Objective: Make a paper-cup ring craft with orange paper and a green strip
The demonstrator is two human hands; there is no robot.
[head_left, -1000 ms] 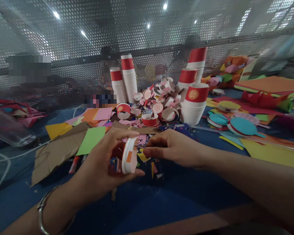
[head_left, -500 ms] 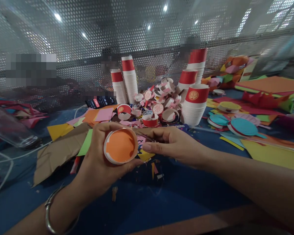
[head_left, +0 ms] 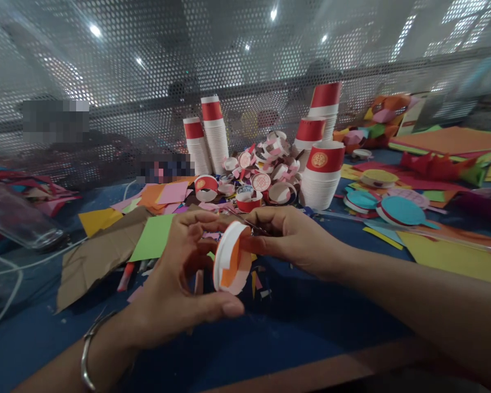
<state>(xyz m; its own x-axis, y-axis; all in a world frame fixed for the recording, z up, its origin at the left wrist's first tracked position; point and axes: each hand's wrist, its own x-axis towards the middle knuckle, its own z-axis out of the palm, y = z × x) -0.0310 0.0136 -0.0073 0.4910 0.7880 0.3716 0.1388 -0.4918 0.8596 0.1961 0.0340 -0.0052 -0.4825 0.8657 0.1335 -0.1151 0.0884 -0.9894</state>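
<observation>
The cut-off base of a paper cup [head_left: 229, 256], a short white ring with orange paper inside, is turned nearly edge-on above the table. My right hand [head_left: 284, 234] pinches its right rim between thumb and fingers. A thin dark tool, perhaps scissors [head_left: 253, 225], shows by those same fingers, partly hidden. Around the ring's left side my left hand [head_left: 180, 278] is open, thumb below and fingers curved apart; whether a fingertip touches it I cannot tell. Small paper scraps [head_left: 258, 281] lie on the table beneath.
Behind my hands rises a heap of cut cup rings [head_left: 270, 158], flanked by stacks of red-and-white cups [head_left: 322, 174]. Cardboard [head_left: 94, 256] and green paper [head_left: 152, 237] lie left, near a glass [head_left: 24, 218]. Blue-faced paper discs [head_left: 403, 210] and coloured sheets [head_left: 445, 254] are right.
The cup base has turned from facing me to nearly edge-on and shifted right. My left hand has loosened from around it, while my right hand now grips its rim.
</observation>
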